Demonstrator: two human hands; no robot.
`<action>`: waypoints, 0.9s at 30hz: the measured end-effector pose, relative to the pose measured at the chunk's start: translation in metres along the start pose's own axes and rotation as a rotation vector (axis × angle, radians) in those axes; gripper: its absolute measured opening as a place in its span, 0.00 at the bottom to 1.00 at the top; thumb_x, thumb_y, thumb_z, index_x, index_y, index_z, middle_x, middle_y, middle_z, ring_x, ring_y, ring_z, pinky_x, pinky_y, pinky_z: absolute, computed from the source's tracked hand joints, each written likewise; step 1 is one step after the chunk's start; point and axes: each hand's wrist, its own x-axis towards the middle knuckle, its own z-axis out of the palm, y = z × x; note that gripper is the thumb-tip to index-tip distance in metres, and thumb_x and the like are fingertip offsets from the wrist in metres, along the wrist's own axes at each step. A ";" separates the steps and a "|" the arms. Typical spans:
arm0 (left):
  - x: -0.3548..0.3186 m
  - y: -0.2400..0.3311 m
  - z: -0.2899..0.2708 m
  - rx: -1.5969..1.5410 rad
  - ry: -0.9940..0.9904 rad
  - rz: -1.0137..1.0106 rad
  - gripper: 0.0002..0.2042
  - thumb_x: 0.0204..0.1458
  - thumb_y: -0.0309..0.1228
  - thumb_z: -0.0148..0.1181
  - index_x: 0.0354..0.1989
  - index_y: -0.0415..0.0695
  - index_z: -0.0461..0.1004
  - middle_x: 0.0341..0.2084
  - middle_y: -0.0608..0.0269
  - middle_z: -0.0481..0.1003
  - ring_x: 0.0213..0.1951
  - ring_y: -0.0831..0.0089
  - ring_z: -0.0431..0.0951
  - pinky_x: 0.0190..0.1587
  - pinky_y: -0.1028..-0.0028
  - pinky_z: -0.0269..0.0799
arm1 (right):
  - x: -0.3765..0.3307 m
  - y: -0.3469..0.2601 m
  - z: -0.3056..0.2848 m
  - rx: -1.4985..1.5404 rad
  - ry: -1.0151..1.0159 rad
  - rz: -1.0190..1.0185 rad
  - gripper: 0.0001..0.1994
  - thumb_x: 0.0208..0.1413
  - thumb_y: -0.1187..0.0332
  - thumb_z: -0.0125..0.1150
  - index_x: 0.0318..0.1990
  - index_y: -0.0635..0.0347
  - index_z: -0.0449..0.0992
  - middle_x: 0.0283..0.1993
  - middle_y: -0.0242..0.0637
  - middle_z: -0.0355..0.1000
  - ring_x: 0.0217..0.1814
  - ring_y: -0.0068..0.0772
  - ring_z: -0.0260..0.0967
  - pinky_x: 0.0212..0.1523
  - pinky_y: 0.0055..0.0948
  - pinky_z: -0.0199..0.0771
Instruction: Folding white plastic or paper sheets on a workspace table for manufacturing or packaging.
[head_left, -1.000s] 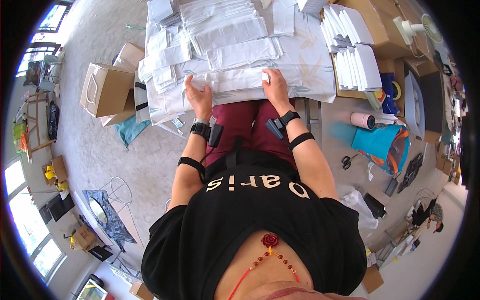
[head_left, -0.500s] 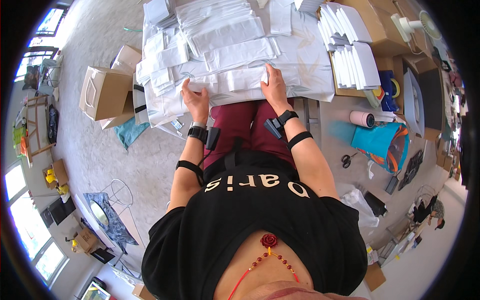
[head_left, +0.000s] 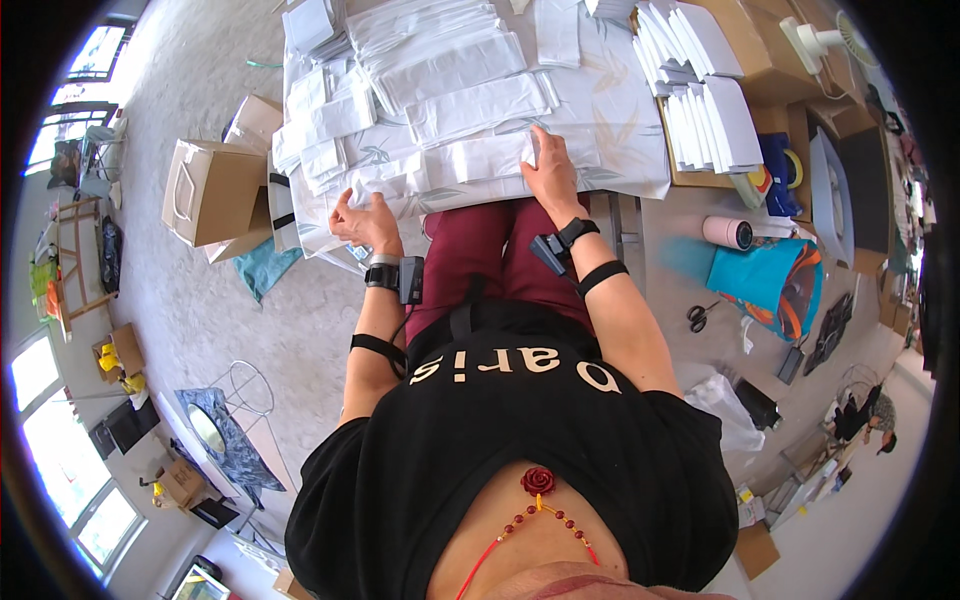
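On the cloth-covered table in front of me lies a long, folded white sleeve (head_left: pixel 470 160), flat and parallel to the near edge. My right hand (head_left: pixel 552 172) rests at its right end, thumb and forefinger apart, touching the white material. Lower down, my left hand (head_left: pixel 366 222) is over the table's near edge, left of the sleeve's end. Its fingers are spread and nothing shows in them. Just beyond, another folded white sleeve (head_left: pixel 475 108) lies in a low layered pile. Farther off is a larger stack of white sleeves (head_left: pixel 450 65).
Smaller white bundles (head_left: pixel 325 105) cover the table's left side. Stacked white packets (head_left: pixel 710 125) stand in a carton at the right, near a fan (head_left: pixel 815 40). A cardboard box (head_left: pixel 215 190) is left of the table. Scissors (head_left: pixel 700 317) and a blue bag (head_left: pixel 760 285) are right of me.
My left hand has drawn back left and toward me, away from the sleeve's left part. The right hand stays nearly in place at the right end.
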 end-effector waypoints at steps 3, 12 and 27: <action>0.006 -0.002 -0.002 -0.031 0.156 0.217 0.23 0.46 0.23 0.67 0.54 0.43 0.74 0.54 0.45 0.68 0.60 0.47 0.66 0.64 0.52 0.60 | -0.002 0.008 -0.011 -0.074 0.147 -0.159 0.33 0.50 0.70 0.73 0.64 0.60 0.65 0.56 0.51 0.70 0.57 0.55 0.72 0.54 0.45 0.77; -0.084 0.087 0.027 -0.275 -0.609 1.018 0.27 0.60 0.26 0.61 0.69 0.39 0.65 0.71 0.45 0.61 0.71 0.48 0.61 0.73 0.53 0.56 | 0.007 0.049 -0.059 -0.408 0.237 0.179 0.20 0.56 0.64 0.72 0.51 0.62 0.74 0.52 0.49 0.71 0.54 0.54 0.73 0.52 0.47 0.77; -0.129 0.076 0.068 0.174 -0.738 1.295 0.46 0.62 0.61 0.51 0.79 0.40 0.47 0.79 0.53 0.46 0.81 0.60 0.40 0.79 0.51 0.31 | 0.026 0.084 -0.044 -0.398 0.119 0.236 0.09 0.53 0.70 0.69 0.39 0.67 0.81 0.44 0.57 0.74 0.46 0.57 0.76 0.51 0.45 0.77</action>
